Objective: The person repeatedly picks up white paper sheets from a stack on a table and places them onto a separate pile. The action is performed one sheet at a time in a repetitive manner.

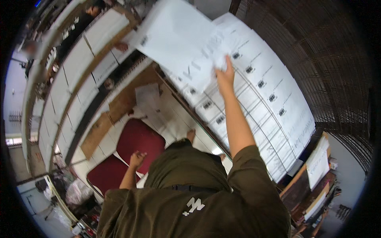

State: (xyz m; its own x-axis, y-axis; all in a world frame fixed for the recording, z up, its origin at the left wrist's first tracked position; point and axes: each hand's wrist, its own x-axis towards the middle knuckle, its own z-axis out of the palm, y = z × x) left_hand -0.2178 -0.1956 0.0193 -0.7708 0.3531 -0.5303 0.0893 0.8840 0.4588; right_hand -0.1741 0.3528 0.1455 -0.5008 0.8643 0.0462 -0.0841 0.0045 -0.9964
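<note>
My right hand [225, 78] reaches forward, thumb raised, closed on the near right edge of a large white printed sheet [178, 39]. The sheet is lifted and slightly blurred, and part of it overlaps the rows of white printed packets or sheets [262, 103] laid on the table to my right. Whether those are paper or thin packets I cannot tell. Down at my left side, my left hand [137, 159] hangs over a dark red chair [139, 139] with its fingers loosely bent and apart, holding nothing.
A second dark red seat [109, 174] stands beside the first. Cardboard [97, 135] and loose paper [147, 97] lie on the tiled floor. Long benches covered with white sheets [75, 65] curve along the left, with another person's hand [121, 47] near them. A dark woven panel [317, 55] rises at right.
</note>
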